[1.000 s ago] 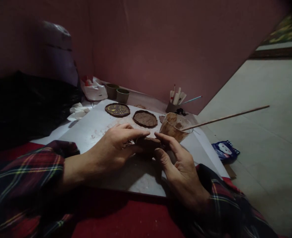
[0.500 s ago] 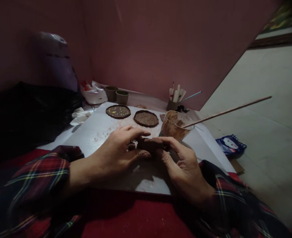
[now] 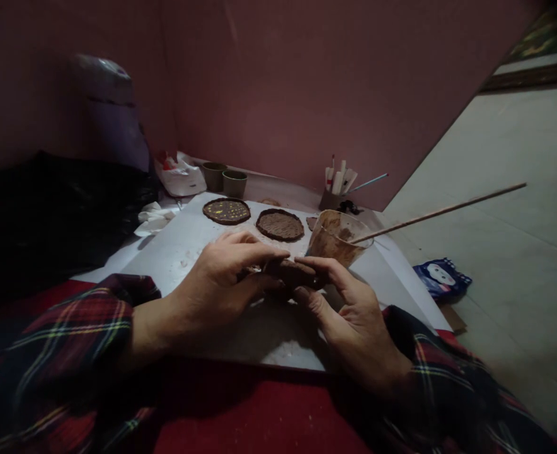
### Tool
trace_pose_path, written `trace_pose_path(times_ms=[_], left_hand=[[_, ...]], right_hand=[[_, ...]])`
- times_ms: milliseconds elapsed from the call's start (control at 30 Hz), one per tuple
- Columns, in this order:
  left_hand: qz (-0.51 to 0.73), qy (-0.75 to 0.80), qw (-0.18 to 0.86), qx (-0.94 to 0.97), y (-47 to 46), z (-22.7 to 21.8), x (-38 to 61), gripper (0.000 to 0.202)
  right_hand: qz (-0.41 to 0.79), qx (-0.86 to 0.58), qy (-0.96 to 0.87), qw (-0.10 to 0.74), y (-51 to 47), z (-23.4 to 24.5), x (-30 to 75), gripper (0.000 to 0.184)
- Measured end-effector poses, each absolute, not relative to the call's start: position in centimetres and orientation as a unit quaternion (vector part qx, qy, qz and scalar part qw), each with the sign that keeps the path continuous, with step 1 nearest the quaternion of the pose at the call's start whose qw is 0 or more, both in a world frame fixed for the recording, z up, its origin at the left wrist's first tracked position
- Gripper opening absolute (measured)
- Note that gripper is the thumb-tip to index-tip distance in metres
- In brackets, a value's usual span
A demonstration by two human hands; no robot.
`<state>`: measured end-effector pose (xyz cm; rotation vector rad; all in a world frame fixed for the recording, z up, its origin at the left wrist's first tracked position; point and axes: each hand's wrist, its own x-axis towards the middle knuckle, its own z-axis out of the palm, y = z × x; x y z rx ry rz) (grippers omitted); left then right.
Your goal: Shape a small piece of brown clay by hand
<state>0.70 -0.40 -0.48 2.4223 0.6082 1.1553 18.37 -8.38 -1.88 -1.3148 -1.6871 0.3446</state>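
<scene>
A dark brown lump of clay [image 3: 290,272] is held between my two hands, above the white board [image 3: 273,334]. My left hand [image 3: 222,271] grips its left side, thumb below and fingers on top. On the other side my right hand [image 3: 339,302] pinches it between the thumb and the forefinger. The underside of the clay lies in shadow. Beyond the hands are a round brown clay disc [image 3: 280,225] with a raised rim and another disc [image 3: 226,211] with yellow specks. A clear cup [image 3: 333,243], smeared brown inside, stands just past my right hand with a long thin stick [image 3: 448,211] in it.
At the back stand two small pots [image 3: 234,183] and a holder [image 3: 330,200] with brushes and pale sticks. A black bag [image 3: 56,214] and crumpled white tissue [image 3: 154,219] are on the left. A blue packet [image 3: 442,277] lies on the tiled floor at right.
The clay has tilted slightly between the fingers, showing more of its upper face. My left thumb has slid back beneath it, and my right fingertips have shifted a little along the edge.
</scene>
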Motion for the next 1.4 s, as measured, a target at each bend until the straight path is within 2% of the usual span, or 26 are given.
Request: trace_pose_path(times_ms=[67,200,300,467,667,867,1067,1200,1400], left_hand=[[0.403,0.21,0.198,0.868,-0.4,-0.51,0.73,0.03],[0.383,0.215,0.206,0.874,-0.42,-0.34,0.71,0.034],[0.352,0.24,0.215,0.879,-0.33,-0.35,0.76,0.04],[0.297,0.256,0.199,0.898,-0.43,-0.47,0.86,0.019],[0.383,0.241,0.241,0.859,-0.95,0.1,0.54,0.031],[0.34,0.22,0.221,0.887,-0.71,0.02,0.54,0.023],[0.326,0.257,0.221,0.882,-0.32,-0.49,0.74,0.038],[0.285,0.259,0.186,0.904,-0.23,-0.51,0.75,0.022],[0.395,0.237,0.224,0.859,-0.84,0.08,0.53,0.027]], right_hand=[[0.141,-0.533,-0.692,0.466,-8.32,-1.88,18.37,0.025],[0.141,-0.545,-0.693,0.45,-8.3,-1.85,18.42,0.011],[0.143,-0.564,-0.678,0.449,-8.36,-1.8,18.44,0.009],[0.151,-0.557,-0.679,0.454,-8.43,-1.76,18.4,0.016],[0.116,-0.551,-0.675,0.476,-8.5,-1.83,18.52,0.015],[0.107,-0.553,-0.675,0.477,-8.33,-2.05,18.55,0.029],[0.118,-0.559,-0.672,0.47,-8.36,-2.22,18.58,0.01],[0.119,-0.557,-0.675,0.469,-8.41,-2.09,18.58,0.01],[0.09,-0.535,-0.684,0.489,-8.62,-2.02,18.57,0.028]])
